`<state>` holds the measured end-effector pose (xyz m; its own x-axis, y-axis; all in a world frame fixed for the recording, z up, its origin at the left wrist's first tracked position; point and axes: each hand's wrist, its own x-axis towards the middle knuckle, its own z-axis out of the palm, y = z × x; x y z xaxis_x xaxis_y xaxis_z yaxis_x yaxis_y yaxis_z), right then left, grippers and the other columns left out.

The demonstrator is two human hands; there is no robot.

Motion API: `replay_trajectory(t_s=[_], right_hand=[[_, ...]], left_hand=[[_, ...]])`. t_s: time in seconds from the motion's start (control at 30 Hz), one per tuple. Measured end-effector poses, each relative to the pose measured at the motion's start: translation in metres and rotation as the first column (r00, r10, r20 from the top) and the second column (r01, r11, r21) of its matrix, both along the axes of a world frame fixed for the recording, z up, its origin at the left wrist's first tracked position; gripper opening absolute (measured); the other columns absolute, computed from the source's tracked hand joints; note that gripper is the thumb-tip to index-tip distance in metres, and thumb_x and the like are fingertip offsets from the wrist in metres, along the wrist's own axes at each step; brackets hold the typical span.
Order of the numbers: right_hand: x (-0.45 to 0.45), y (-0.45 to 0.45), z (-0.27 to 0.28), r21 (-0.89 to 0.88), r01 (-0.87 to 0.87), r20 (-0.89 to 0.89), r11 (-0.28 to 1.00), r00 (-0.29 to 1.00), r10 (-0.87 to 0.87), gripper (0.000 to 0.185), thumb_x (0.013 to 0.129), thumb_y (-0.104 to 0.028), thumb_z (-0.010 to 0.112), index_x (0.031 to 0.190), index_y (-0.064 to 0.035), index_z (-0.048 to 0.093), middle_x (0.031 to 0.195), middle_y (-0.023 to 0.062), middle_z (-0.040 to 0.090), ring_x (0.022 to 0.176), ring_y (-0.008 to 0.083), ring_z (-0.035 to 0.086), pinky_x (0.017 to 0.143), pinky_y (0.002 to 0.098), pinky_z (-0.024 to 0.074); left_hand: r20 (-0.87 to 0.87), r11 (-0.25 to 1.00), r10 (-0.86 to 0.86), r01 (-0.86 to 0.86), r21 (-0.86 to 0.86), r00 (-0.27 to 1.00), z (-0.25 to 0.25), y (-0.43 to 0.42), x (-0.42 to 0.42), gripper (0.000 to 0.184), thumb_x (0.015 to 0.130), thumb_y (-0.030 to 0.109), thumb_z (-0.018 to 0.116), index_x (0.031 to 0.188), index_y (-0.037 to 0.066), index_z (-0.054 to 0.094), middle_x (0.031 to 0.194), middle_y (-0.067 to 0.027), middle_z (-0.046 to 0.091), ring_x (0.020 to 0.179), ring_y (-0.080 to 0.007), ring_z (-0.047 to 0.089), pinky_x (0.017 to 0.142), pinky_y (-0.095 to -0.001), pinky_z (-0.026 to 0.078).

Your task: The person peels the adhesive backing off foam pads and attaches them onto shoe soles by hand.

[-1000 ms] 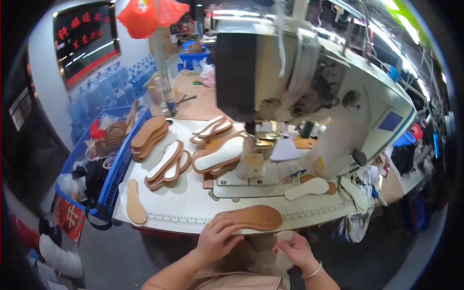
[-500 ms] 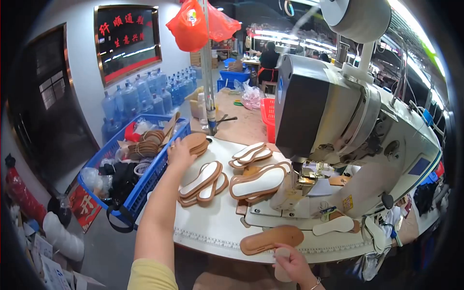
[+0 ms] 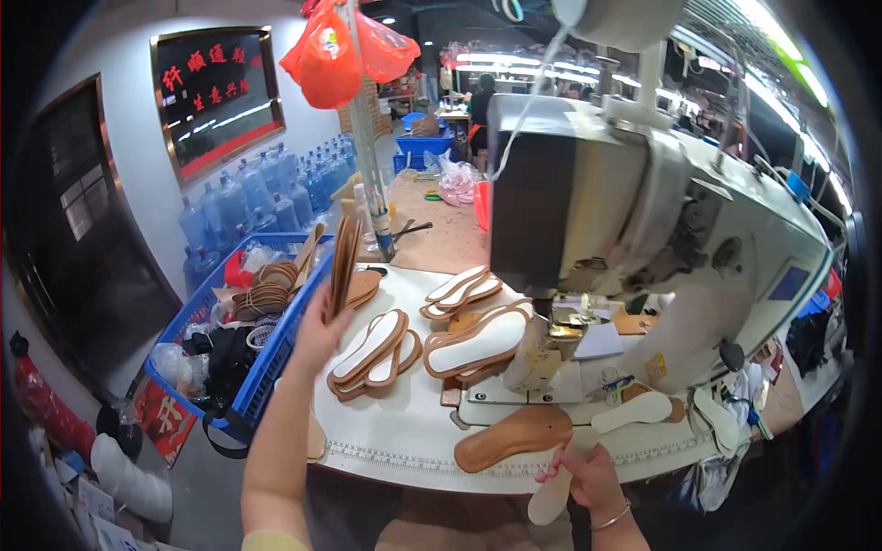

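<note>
Gripping a near-upright bundle of thin brown insoles point(image 3: 344, 262), the left hand point(image 3: 319, 332) is clamped on it beside the blue plastic basket point(image 3: 266, 386). The right hand point(image 3: 591, 482) pinches a pale, flat sole-shaped piece point(image 3: 549, 500) at the white tabletop's point(image 3: 395, 422) front edge, near a single smooth brown insole point(image 3: 510, 439).

Quantities in view: two hands, the left hand point(image 3: 322, 326) and the right hand point(image 3: 595, 473). Sewing machine point(image 3: 625, 211): one. Tabletop point(image 3: 404, 418): one. Brown insole point(image 3: 514, 438) at the front edge: one. Pale insole point(image 3: 549, 498) in the right hand: one. Brown insoles point(image 3: 345, 262) in the left hand: several, overlapping, exact count unreadable. White-topped piles point(image 3: 372, 349) point(image 3: 459, 292) point(image 3: 478, 342): three. Blue basket point(image 3: 281, 356): one. Water bottles point(image 3: 262, 197): more than ten.
</note>
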<state>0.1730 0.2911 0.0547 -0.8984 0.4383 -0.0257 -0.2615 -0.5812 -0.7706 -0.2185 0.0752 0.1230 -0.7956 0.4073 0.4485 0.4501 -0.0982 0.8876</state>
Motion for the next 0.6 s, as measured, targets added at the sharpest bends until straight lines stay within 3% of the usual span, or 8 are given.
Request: replay_trajectory(t_s=[0.03, 0.07, 0.17, 0.23, 0.3, 0.37, 0.47, 0.6], right_hand=[[-0.004, -0.003, 0.013, 0.101, 0.013, 0.032, 0.995, 0.999, -0.016, 0.024, 0.090, -0.001, 0.059, 0.114, -0.0001, 0.055, 0.088, 0.0107, 0.060, 0.075, 0.0220, 0.062, 0.076, 0.0476, 0.0589], [-0.007, -0.007, 0.027, 0.199, 0.030, 0.066, 0.979, 0.997, -0.044, 0.026, 0.089, -0.001, 0.059, 0.115, -0.0004, 0.055, 0.089, 0.0095, 0.060, 0.074, 0.0204, 0.062, 0.075, 0.0456, 0.0590], [-0.015, -0.013, 0.059, 0.548, 0.096, 0.088, 0.831, 0.981, -0.172, 0.031, 0.083, -0.003, 0.068, 0.112, 0.0003, 0.059, 0.092, 0.0073, 0.061, 0.086, 0.0170, 0.064, 0.074, 0.0355, 0.0583], [-0.020, -0.013, 0.065, 0.888, 0.261, -0.100, 0.379, 0.913, -0.395, 0.038, 0.077, -0.003, 0.075, 0.112, -0.0016, 0.061, 0.098, 0.0066, 0.063, 0.092, 0.0144, 0.064, 0.072, 0.0306, 0.0573], [-0.019, -0.015, 0.076, 0.937, 0.275, -0.152, 0.215, 0.877, -0.456, 0.045, 0.072, -0.006, 0.080, 0.113, -0.0053, 0.062, 0.102, 0.0062, 0.063, 0.091, 0.0145, 0.064, 0.071, 0.0292, 0.0566], [-0.001, -0.018, 0.080, 0.935, 0.213, -0.075, 0.283, 0.900, -0.429, 0.048, 0.072, -0.022, 0.081, 0.114, -0.0082, 0.062, 0.106, 0.0094, 0.063, 0.091, 0.0240, 0.064, 0.076, 0.0332, 0.0549], [0.011, -0.008, 0.063, 0.944, 0.320, -0.327, -0.083, 0.865, -0.381, 0.048, 0.067, -0.014, 0.084, 0.110, -0.0076, 0.063, 0.103, 0.0083, 0.062, 0.088, 0.0220, 0.064, 0.069, 0.0317, 0.0551], [0.029, -0.024, 0.068, 0.946, 0.325, -0.288, -0.021, 0.804, -0.521, 0.042, 0.068, -0.011, 0.084, 0.104, -0.0063, 0.062, 0.097, 0.0087, 0.065, 0.084, 0.0198, 0.065, 0.070, 0.0309, 0.0544]], left_hand=[[0.257, 0.971, -0.133, 0.178, -0.162, 0.957, 0.004, -0.013, 0.037, 0.053, 0.088, 0.024, 0.066, 0.132, 0.002, 0.048, 0.120, -0.0074, 0.058, 0.102, -0.0134, 0.057, 0.084, -0.0290, 0.048], [0.353, 0.875, -0.483, 0.460, 0.152, 0.801, -0.013, -0.015, 0.073, 0.054, 0.089, 0.024, 0.063, 0.135, 0.002, 0.045, 0.119, -0.0099, 0.059, 0.099, -0.0156, 0.059, 0.081, -0.0288, 0.049], [0.488, 0.629, -0.770, 0.619, 0.471, 0.412, -0.047, -0.005, 0.193, 0.059, 0.089, 0.028, 0.063, 0.136, 0.001, 0.042, 0.130, -0.0144, 0.053, 0.107, -0.0242, 0.058, 0.089, -0.0398, 0.050], [0.564, 0.578, -0.792, 0.588, 0.566, 0.235, -0.076, 0.005, 0.244, 0.061, 0.089, 0.026, 0.065, 0.138, 0.002, 0.040, 0.133, -0.0137, 0.052, 0.113, -0.0238, 0.056, 0.095, -0.0384, 0.049], [0.620, 0.593, -0.761, 0.589, 0.549, 0.189, -0.086, 0.013, 0.274, 0.060, 0.089, 0.021, 0.066, 0.139, 0.004, 0.039, 0.134, -0.0133, 0.051, 0.114, -0.0230, 0.056, 0.095, -0.0375, 0.049], [0.630, 0.561, -0.767, 0.604, 0.566, 0.121, -0.096, 0.015, 0.289, 0.058, 0.089, 0.019, 0.066, 0.139, 0.004, 0.040, 0.135, -0.0132, 0.050, 0.114, -0.0226, 0.056, 0.095, -0.0370, 0.049], [0.608, 0.531, -0.789, 0.597, 0.601, 0.090, -0.093, 0.021, 0.304, 0.052, 0.091, 0.013, 0.062, 0.138, 0.005, 0.041, 0.135, -0.0126, 0.051, 0.114, -0.0219, 0.057, 0.095, -0.0365, 0.049], [0.686, 0.625, -0.715, 0.562, 0.542, 0.133, -0.093, 0.015, 0.318, 0.049, 0.092, 0.012, 0.061, 0.136, 0.005, 0.043, 0.133, -0.0117, 0.053, 0.110, -0.0220, 0.058, 0.092, -0.0364, 0.050]])
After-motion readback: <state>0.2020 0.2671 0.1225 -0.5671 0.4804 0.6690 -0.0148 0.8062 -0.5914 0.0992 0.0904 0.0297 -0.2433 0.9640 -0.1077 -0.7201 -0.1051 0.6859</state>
